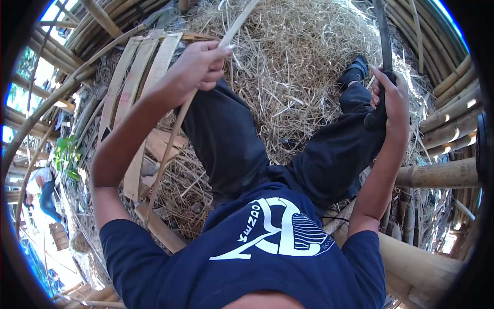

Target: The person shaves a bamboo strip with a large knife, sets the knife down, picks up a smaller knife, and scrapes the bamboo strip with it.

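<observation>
My left hand is closed around a long, thin bamboo strip, which slants from the top of the view down past my left forearm. In my right hand is a machete, gripped by its dark handle, with the blade pointing up and away from me. The blade and the strip are well apart. Below both hands are my legs in dark trousers, spread to either side, and a sandalled foot shows near the machete.
Pale shavings cover the ground between my legs. Flat wooden slats lie at the left. Bamboo poles stack and cross on both sides. A person is visible in the far left background, beyond a green plant.
</observation>
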{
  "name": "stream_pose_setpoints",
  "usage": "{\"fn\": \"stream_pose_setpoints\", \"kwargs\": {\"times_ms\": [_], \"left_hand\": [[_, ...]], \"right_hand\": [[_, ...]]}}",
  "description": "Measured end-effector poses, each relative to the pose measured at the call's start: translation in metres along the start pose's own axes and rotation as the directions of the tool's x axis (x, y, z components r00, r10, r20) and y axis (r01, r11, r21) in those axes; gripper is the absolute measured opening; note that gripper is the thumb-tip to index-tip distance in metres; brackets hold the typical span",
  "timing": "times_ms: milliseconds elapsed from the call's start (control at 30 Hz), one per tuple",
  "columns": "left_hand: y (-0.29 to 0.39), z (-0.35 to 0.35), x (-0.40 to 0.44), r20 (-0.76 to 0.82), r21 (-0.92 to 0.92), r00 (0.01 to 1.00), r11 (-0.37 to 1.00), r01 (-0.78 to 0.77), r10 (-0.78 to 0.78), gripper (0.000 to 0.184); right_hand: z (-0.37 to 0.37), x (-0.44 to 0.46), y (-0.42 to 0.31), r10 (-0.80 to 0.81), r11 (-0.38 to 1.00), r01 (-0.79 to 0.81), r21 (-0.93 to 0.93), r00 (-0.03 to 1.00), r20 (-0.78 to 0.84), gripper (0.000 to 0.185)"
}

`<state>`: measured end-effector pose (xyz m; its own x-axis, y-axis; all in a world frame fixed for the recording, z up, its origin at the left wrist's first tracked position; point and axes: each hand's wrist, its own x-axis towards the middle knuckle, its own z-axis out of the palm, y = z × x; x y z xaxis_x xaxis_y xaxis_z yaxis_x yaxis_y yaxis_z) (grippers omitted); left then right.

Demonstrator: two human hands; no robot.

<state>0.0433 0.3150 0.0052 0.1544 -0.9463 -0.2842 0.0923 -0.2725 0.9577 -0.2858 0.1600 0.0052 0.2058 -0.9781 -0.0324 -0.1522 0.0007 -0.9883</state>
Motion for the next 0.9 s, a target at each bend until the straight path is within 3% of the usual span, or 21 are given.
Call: {"fn": "stream_pose_setpoints", "kwargs": {"times_ms": [167,333,433,467,533,600,667,700,733,800,900], "left_hand": [[-0.031,0.003,0.002,0.110,-0.146,0.992,0.986,0.079,-0.064,0.022],[-0.061,0.012,0.005,0.167,-0.162,0.978,0.975,0.151,-0.124,0.020],[-0.075,0.016,0.007,0.207,-0.179,0.972,0.972,0.154,-0.116,0.019],[-0.077,0.017,0.006,0.215,-0.181,0.970,0.972,0.152,-0.111,0.020],[-0.079,0.017,0.007,0.224,-0.178,0.969,0.973,0.147,-0.105,0.020],[-0.080,0.017,0.007,0.226,-0.182,0.969,0.973,0.142,-0.099,0.020],[-0.077,0.017,0.007,0.228,-0.177,0.969,0.975,0.138,-0.095,0.020],[-0.075,0.018,0.007,0.227,-0.179,0.970,0.975,0.132,-0.089,0.020],[-0.075,0.019,0.008,0.235,-0.171,0.968,0.976,0.135,-0.092,0.020],[-0.073,0.022,0.011,0.208,-0.158,0.974,0.980,0.124,-0.090,0.019],[-0.073,0.025,0.017,0.204,-0.134,0.975,0.984,0.114,-0.085,0.019]], "right_hand": [[0.012,-0.025,-0.015,-0.066,0.994,0.064,-0.087,0.997,-0.027,0.023],[0.011,-0.036,-0.037,-0.259,0.908,0.228,-0.352,0.965,-0.042,0.019],[0.007,-0.036,-0.048,-0.366,0.727,0.237,-0.644,0.928,-0.072,0.024],[0.006,-0.033,-0.050,-0.370,0.727,0.237,-0.645,0.926,-0.077,0.024],[0.003,-0.027,-0.052,-0.668,0.315,0.329,-0.890,0.743,0.038,0.030],[0.003,-0.024,-0.062,-0.623,0.284,0.259,-0.923,0.782,0.027,0.032],[-0.002,-0.016,-0.063,-0.664,-0.034,0.203,-0.979,0.727,0.174,0.031],[-0.004,-0.012,-0.062,-0.647,-0.108,0.194,-0.975,0.731,0.217,0.028],[-0.005,-0.006,-0.060,-0.646,-0.103,0.185,-0.977,0.735,0.207,0.028],[-0.009,0.006,-0.052,-0.560,-0.232,0.178,-0.956,0.779,0.281,0.024],[-0.011,0.009,-0.045,-0.554,-0.176,0.231,-0.957,0.780,0.290,0.024]]}}
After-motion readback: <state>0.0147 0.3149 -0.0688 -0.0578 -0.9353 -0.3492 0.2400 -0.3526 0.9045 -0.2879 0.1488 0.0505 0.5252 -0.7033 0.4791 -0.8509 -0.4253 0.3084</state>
